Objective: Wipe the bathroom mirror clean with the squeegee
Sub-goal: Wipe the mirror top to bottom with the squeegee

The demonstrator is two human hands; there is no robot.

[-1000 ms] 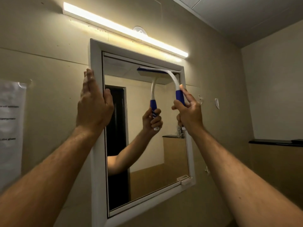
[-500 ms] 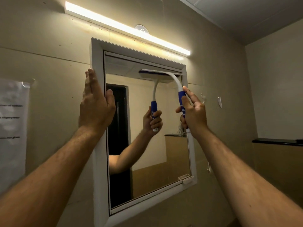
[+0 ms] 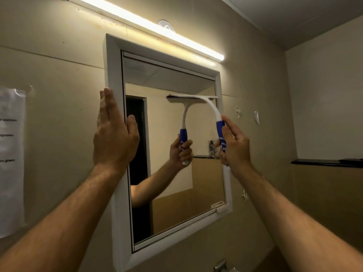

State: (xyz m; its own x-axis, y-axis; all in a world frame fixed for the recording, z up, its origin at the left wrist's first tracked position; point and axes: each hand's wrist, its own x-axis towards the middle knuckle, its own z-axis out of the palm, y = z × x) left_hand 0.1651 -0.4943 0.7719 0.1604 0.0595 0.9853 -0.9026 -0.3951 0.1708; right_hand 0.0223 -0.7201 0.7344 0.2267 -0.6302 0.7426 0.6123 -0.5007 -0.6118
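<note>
Against the glass of the white-framed rectangular wall mirror (image 3: pixel 172 154), on its right half below the top edge, lies the blade of the white squeegee with a curved neck and blue grip (image 3: pixel 198 99). Right hand (image 3: pixel 233 146) is clenched round that blue grip. Left hand (image 3: pixel 114 138) presses flat and unclenched on the frame's left side, grasping nothing. A downward stroke seems in hand; next, the blade should run down to the lower frame under even pressure.
</note>
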